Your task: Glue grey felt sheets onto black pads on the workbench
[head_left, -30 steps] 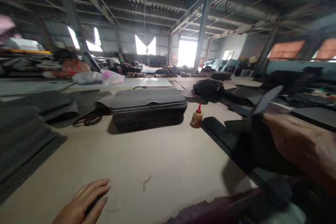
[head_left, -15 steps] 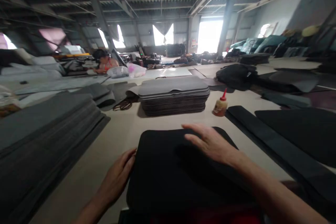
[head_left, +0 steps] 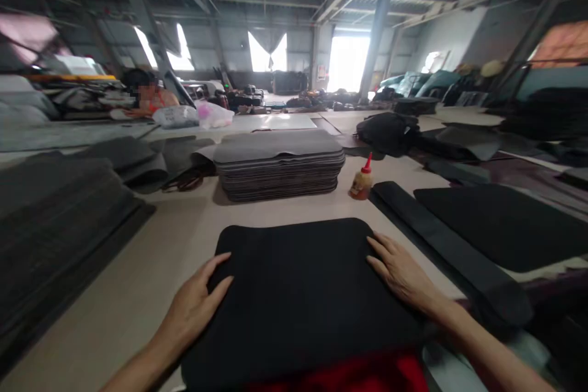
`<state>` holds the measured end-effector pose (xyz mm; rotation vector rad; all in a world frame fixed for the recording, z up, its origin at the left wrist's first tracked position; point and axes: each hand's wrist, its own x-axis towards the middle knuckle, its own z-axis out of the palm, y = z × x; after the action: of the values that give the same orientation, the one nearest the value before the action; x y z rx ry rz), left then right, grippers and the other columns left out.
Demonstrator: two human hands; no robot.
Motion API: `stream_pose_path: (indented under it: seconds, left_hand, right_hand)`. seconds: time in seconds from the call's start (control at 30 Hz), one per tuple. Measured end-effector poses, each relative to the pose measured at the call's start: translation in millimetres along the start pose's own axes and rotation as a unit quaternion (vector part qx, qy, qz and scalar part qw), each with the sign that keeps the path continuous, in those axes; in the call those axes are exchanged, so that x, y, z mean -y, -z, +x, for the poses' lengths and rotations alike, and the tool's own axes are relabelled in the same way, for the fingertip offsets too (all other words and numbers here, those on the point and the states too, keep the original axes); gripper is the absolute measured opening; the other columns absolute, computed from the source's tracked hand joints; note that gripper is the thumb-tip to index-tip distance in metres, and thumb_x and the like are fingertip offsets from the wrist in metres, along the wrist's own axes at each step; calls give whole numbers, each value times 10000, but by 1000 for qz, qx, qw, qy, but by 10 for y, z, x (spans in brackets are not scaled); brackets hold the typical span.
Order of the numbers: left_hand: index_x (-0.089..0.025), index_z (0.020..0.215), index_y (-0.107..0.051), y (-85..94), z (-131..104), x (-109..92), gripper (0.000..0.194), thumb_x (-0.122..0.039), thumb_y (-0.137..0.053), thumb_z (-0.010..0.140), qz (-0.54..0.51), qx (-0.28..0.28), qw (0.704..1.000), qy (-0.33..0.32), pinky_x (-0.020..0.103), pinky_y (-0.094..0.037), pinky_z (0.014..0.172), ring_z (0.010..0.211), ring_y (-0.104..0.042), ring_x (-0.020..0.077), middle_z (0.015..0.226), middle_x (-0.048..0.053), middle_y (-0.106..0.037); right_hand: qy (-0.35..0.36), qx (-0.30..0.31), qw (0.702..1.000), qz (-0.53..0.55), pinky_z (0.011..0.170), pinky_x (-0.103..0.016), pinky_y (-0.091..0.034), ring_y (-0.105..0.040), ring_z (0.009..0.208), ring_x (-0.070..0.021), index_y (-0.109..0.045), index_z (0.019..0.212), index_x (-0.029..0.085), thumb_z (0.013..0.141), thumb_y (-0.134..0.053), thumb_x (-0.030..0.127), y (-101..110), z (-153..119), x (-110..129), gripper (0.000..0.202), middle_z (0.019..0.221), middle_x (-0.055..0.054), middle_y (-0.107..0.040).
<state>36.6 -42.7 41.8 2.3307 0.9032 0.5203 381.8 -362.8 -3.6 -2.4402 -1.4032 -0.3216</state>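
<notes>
A black padded panel with rounded corners (head_left: 298,294) lies flat on the table in front of me. My left hand (head_left: 195,297) rests at its left edge, thumb and forefinger spread apart over the top; the other fingers are hidden. On the right edge, near the far corner, lies my right hand (head_left: 399,269), fingers stretched out and touching the panel. Red material (head_left: 367,373) shows at the panel's near edge. Beyond the panel stands a neat stack of grey sheets (head_left: 280,165). A glue bottle with a red nozzle (head_left: 361,180) stands upright to the right of that stack.
Large grey sheets (head_left: 59,226) are piled at left. At right lie a long black strip (head_left: 441,245) and a black flat piece (head_left: 505,220). Further back are a black bag-like bundle (head_left: 388,133), plastic bags (head_left: 214,115) and a seated person (head_left: 147,98).
My right hand has come down from above the panel onto its right edge. My left hand now reaches over the left edge. The view has turned slightly right.
</notes>
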Motion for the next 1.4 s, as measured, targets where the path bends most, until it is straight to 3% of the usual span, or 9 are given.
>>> stream_pose_path:
  seconds: [0.27,0.43,0.6,0.7,0.83,0.97,1.07,1.2,1.4]
  left_hand:
    - [-178,1304,-577,-173,383,-74,468,-410,-377,949,126,-49,988,-79,433,-517,1021,1183,-633,278,1287,118,-650]
    - [-169,1277,-594,-217,589,-95,431,-384,-400,957,172,-56,981,-70,401,-510,1011,1160,-642,279,1267,120,-663]
    - [-193,1245,-612,-134,584,-66,385,-372,-389,988,223,-50,971,-76,387,-525,962,1089,-655,273,1237,105,-670]
    - [-128,1337,-549,-50,548,-83,442,-346,-391,986,254,-77,961,-72,475,-498,997,1145,-600,334,1281,179,-604]
    - [-138,1360,-531,-134,369,-378,449,-304,-490,945,256,-112,952,-122,567,-456,1045,1269,-502,391,1408,203,-494]
    - [-244,1323,-567,-516,78,-950,397,-272,-586,928,131,17,947,-294,556,-391,1136,1394,-406,330,1436,113,-523]
    - [-220,1256,-608,-804,-19,-1266,373,-289,-677,897,62,108,934,-334,533,-399,1126,1368,-431,316,1403,104,-559]
    - [-220,1205,-627,-1003,8,-1317,370,-310,-740,864,6,150,935,-321,470,-447,1027,1210,-539,273,1286,73,-628]
    - [-252,1130,-642,-1020,35,-1213,339,-261,-778,819,-27,167,937,-305,439,-409,986,1142,-559,253,1206,30,-662]
  right_hand:
    - [15,21,996,84,1182,-501,-379,-434,1417,-327,-558,1420,105,1018,-433,433,-68,568,-49,533,1590,-193,-363]
    - [39,25,994,102,1181,-485,-383,-492,1372,-317,-636,1328,107,999,-478,411,-134,890,-135,476,1464,-193,-534]
    - [52,12,991,125,1164,-481,-405,-517,1345,-306,-671,1270,124,986,-476,388,-164,930,-204,434,1428,-181,-570]
    - [49,-2,989,143,1162,-472,-404,-539,1314,-287,-696,1219,162,977,-481,380,-154,904,-199,390,1395,-151,-601]
    - [14,-31,986,164,1159,-448,-406,-558,1279,-277,-717,1152,169,943,-495,335,-130,903,-182,347,1352,-140,-628]
    - [-65,-68,978,186,1129,-431,-433,-606,1217,-264,-712,1120,197,903,-492,302,-145,904,-239,326,1295,-113,-663]
    - [-148,-96,963,202,990,-411,-536,-686,1075,-263,-672,1185,188,909,-474,345,-171,909,-342,374,1187,-128,-708]
    - [-218,-135,944,210,909,-398,-568,-703,1034,-270,-594,1287,154,904,-476,375,-174,1048,-504,458,1168,-161,-706]
    - [-224,-156,943,192,883,-385,-555,-659,1094,-307,-540,1303,108,813,-599,439,-175,1591,-614,595,1247,-206,-643]
